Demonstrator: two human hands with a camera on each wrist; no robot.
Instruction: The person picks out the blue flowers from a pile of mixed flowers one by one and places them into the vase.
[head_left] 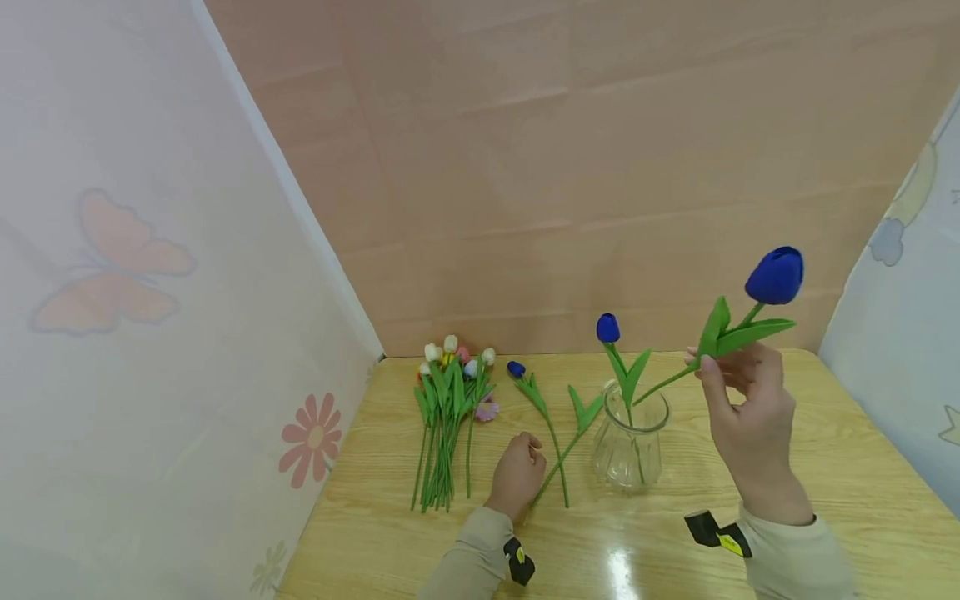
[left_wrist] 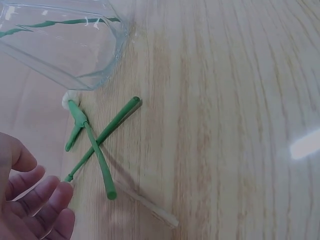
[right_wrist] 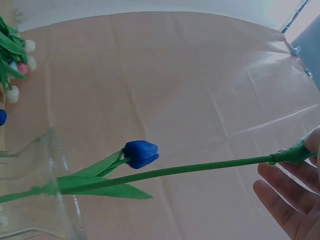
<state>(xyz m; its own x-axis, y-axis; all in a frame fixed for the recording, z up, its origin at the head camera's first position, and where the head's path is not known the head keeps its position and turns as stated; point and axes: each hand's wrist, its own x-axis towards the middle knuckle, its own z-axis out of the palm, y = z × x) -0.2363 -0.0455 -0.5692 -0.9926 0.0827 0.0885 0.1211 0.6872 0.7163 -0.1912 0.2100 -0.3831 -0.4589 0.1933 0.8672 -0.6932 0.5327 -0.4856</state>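
In the head view my right hand (head_left: 753, 408) pinches a blue tulip (head_left: 776, 277) by its stem just under the leaves. Its stem slants down left to the mouth of a clear glass vase (head_left: 626, 462). Another blue tulip (head_left: 607, 328) stands upright in the vase; the right wrist view shows its bloom (right_wrist: 141, 154) beyond the held stem (right_wrist: 200, 166). My left hand (head_left: 519, 475) is low over the table, fingers loosely bent and holding nothing. Beside it two stems cross on the table: a blue tulip (head_left: 516, 369) and a flower with a white bloom (left_wrist: 70, 99).
A bundle of tulips (head_left: 446, 417) with white and other coloured blooms lies on the wooden table (head_left: 360, 500) at left. A pink flower (head_left: 487, 408) is at its edge. Cloth walls (head_left: 525, 208) enclose the table at the back and sides.
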